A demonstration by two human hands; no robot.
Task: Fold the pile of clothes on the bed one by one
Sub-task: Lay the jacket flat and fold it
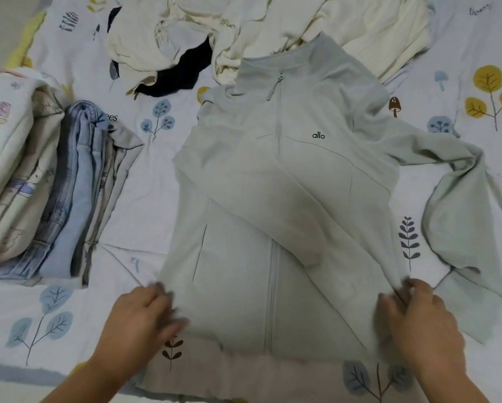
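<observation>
While both hands work at the near hem, the pale grey-green zip jacket (276, 205) lies front-up across the middle of the bed sheet (145, 181), its collar pointing away. At the hem's left corner the left hand (140, 318) has its fingers curled onto the fabric; motion blur makes the exact grip hard to read, though it seems to pinch the edge. At the right corner the right hand (418, 321) pinches the cloth between thumb and bent fingers. One sleeve is folded diagonally across the chest towards the near right, while the other sleeve (459, 216) trails loose off to the right, bending back towards the near side. A small dark logo (318, 135) sits on the chest beside the zip. To the left, well apart from the jacket, a stack of folded clothes (54, 187) stands, with denim among printed pieces. Farther off, just beyond the collar, the unfolded pile (244, 27) of cream garments lies heaped, a dark item (182, 74) showing beneath it.
</observation>
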